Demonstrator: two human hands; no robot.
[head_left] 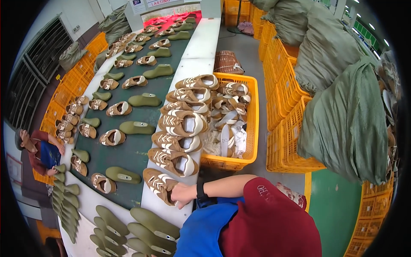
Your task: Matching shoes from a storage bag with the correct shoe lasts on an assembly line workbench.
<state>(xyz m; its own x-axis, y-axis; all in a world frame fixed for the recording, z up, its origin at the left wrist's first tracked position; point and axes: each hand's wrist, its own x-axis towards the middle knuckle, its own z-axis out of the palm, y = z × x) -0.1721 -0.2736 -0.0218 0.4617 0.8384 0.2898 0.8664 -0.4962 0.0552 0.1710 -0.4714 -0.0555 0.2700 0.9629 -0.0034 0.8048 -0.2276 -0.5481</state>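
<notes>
My right hand (183, 195) reaches in from the right with a dark band on its wrist. It is closed on the heel end of a brown sneaker (159, 184) with white stripes, and its fingertips are partly hidden at the shoe's opening. That sneaker lies on the white ledge (144, 192), nearest me in a row of similar sneakers (173, 160). Several olive-green shoe lasts (153, 222) lie close by on the near left, below my hand. My left hand is out of view.
A dark green conveyor belt (141, 160) carries pairs of shoes and lasts. An orange crate (256, 124) of shoes stands right of the row. Stacked orange crates (291, 132) and green cloth covers (346, 124) line the right. Across the belt, a co-worker (43, 147) reaches toward more lasts (66, 199).
</notes>
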